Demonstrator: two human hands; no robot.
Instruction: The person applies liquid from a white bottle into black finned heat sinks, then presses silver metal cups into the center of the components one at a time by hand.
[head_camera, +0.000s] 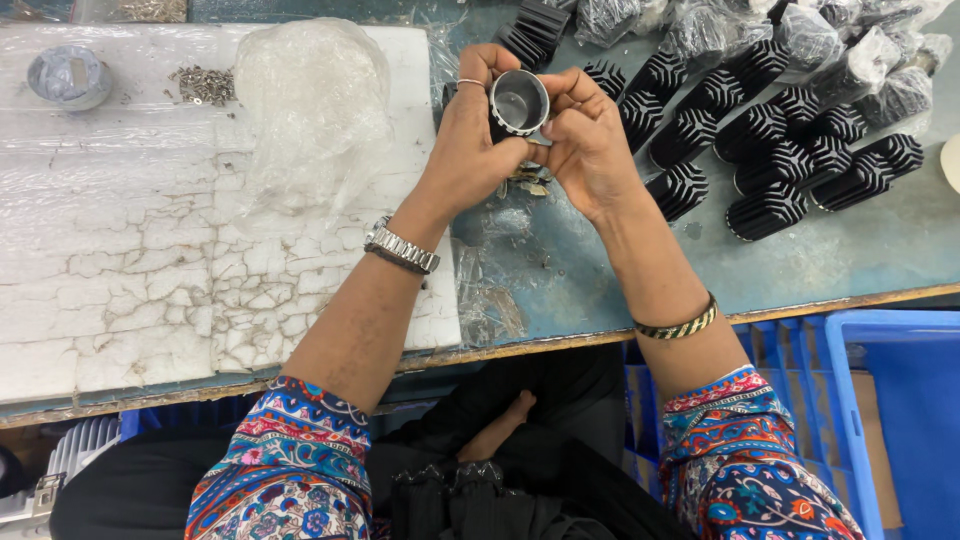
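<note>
Hands meet at upper centre of the frame: left hand (470, 140) wraps its fingers around a small metal cup (518, 102) with its open mouth facing up for inspection, right hand (585, 140) pinches the rim to steady it, finned black heat sinks (760, 150) massed at upper right within reach.

blue crate (900, 400) cut off, cup's (518, 100) body hidden

Silver metal cup (519, 101): held up between left hand (468, 140) and right hand (588, 148), open mouth toward camera. Right of cup: black finned heat sinks (765, 170) clustered on blue-grey surface (880, 250). Left of cup: crumpled clear plastic bag (310, 110), small screw pile (203, 85), tape roll (68, 76) on white sheet (130, 290).
</note>
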